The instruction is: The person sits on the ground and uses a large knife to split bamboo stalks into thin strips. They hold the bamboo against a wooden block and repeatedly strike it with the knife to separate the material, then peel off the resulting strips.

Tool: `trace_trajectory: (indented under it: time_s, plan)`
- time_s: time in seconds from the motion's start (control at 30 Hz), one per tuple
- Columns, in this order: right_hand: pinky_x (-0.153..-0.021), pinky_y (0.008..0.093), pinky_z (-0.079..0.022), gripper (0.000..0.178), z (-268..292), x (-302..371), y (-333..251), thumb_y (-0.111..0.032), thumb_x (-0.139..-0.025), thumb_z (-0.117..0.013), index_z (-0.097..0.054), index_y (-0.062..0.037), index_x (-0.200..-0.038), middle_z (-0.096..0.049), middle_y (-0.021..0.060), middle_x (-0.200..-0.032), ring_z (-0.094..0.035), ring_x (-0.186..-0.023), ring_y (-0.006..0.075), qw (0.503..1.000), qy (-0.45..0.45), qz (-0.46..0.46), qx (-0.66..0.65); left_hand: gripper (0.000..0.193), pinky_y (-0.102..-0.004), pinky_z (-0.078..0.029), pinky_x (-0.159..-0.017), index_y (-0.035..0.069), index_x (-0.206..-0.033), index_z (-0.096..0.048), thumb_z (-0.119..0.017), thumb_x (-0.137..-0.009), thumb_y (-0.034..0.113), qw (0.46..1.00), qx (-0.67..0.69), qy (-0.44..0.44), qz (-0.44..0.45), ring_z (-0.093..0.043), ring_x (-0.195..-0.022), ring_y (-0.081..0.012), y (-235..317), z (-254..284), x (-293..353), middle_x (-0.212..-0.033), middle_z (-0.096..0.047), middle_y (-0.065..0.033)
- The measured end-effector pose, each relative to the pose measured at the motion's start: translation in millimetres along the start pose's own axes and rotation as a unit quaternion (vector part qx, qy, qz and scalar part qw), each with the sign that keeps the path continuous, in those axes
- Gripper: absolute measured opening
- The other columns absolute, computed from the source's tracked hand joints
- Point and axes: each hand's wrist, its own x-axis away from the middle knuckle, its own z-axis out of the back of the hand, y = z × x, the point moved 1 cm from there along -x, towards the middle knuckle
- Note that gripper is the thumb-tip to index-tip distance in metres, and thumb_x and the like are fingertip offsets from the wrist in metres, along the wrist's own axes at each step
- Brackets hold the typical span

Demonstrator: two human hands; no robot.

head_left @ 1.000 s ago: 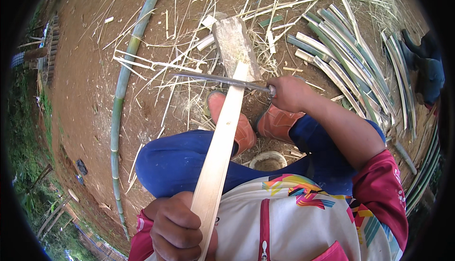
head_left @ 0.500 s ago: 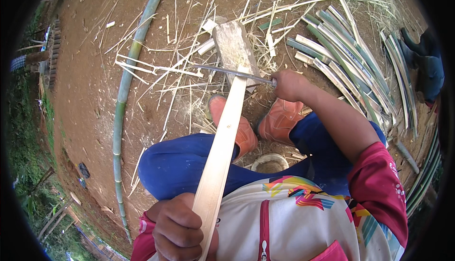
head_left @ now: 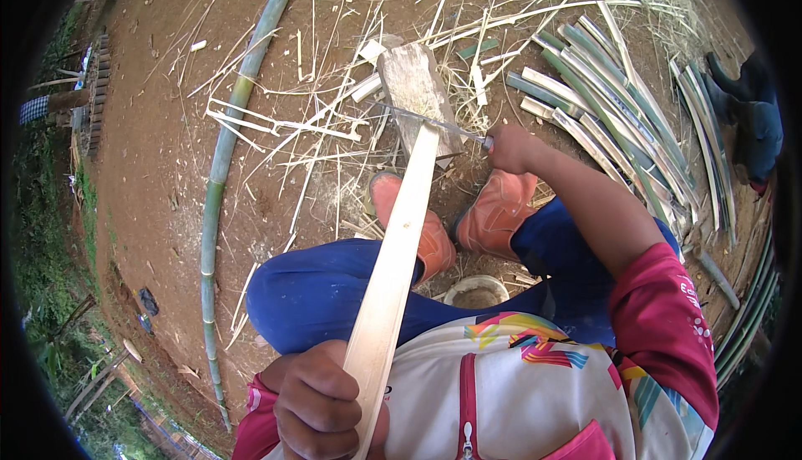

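Note:
My left hand (head_left: 316,401) is closed around the near end of a long pale bamboo strip (head_left: 399,238) close to my body. The strip slants up and away, its far end resting by a worn wooden block (head_left: 415,84) on the ground. In my right hand (head_left: 511,149) is the handle of a long-bladed knife (head_left: 426,119), gripped in closed fingers. The thin blade points left across the block, just beyond the strip's far tip. Whether blade and strip touch, I cannot tell.
A long green bamboo pole (head_left: 219,163) lies on the dirt at left. Split bamboo pieces (head_left: 610,96) are piled at right, with more green lengths (head_left: 748,301) near the rim. Thin shavings litter the ground. A round bowl (head_left: 476,291) sits between my legs, behind my orange boots (head_left: 499,209).
The knife has moved slightly right and off the strip's upper face to beyond its tip, its blade turned more steeply. My left hand has hardly moved.

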Motion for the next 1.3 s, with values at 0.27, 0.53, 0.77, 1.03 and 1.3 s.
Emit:
trace_trajectory:
  time_s: [0.27, 0.53, 0.77, 1.03, 1.3]
  plan:
    - [-0.082, 0.0514, -0.054, 0.027, 14.1, 106.9, -61.5, -0.018, -0.079, -0.067, -0.067, -0.0051, -0.103, -0.070, 0.0222, -0.089, -0.068, -0.090, 0.0421, 0.992, 0.051, 0.100, -0.049, 0.035, -0.0220, -0.027, -0.050, 0.018, -0.074, -0.045, -0.075, -0.081, 0.035, 0.995, -0.046, 0.086, -0.028, -0.039, -0.053, -0.0038, 9.5, -12.9, 5.0, -0.068, -0.041, 0.0094]
    - [-0.070, 0.0515, -0.054, 0.019, 10.9, 160.1, -85.3, -0.021, -0.081, -0.071, -0.062, -0.0072, -0.090, -0.068, 0.0187, -0.078, -0.068, -0.078, 0.0412, 0.969, 0.086, 0.203, -0.108, 0.051, -0.0237, -0.024, -0.052, 0.017, -0.077, -0.045, -0.073, -0.087, 0.059, 0.993, -0.018, 0.103, -0.057, -0.034, -0.055, -0.0063, -0.3, -23.0, -3.6, -0.072, -0.039, 0.0083]
    - [-0.080, 0.0504, -0.055, 0.024, 21.0, 154.1, -89.6, -0.015, -0.080, -0.068, -0.065, -0.0064, -0.102, -0.072, 0.0183, -0.090, -0.070, -0.090, 0.0394, 0.982, 0.038, 0.164, -0.087, 0.038, -0.0221, -0.029, -0.053, 0.019, -0.076, -0.045, -0.075, -0.083, 0.041, 0.994, -0.057, 0.090, 0.005, -0.038, -0.054, -0.0043, 4.5, -21.8, -3.9, -0.070, -0.042, 0.0097]
    - [-0.077, 0.0505, -0.054, 0.027, 5.7, 122.4, -72.3, -0.017, -0.077, -0.068, -0.067, -0.0070, -0.102, -0.070, 0.0202, -0.086, -0.069, -0.085, 0.0406, 0.982, 0.087, 0.151, -0.079, 0.039, -0.0176, -0.035, -0.049, 0.020, -0.071, -0.046, -0.081, -0.070, 0.003, 0.991, -0.080, 0.106, 0.001, -0.047, -0.052, 0.0016, 16.4, -8.8, 9.9, -0.066, -0.048, 0.0132]
    - [-0.079, 0.0498, -0.055, 0.029, 9.9, 96.1, -62.3, -0.016, -0.077, -0.066, -0.068, -0.0084, -0.105, -0.070, 0.0196, -0.086, -0.069, -0.087, 0.0391, 0.991, 0.069, 0.109, -0.043, 0.048, -0.0243, -0.027, -0.055, 0.019, -0.078, -0.044, -0.071, -0.089, 0.057, 0.997, -0.039, 0.061, 0.006, -0.034, -0.055, -0.0066, -1.6, -20.6, -10.1, -0.072, -0.038, 0.0088]
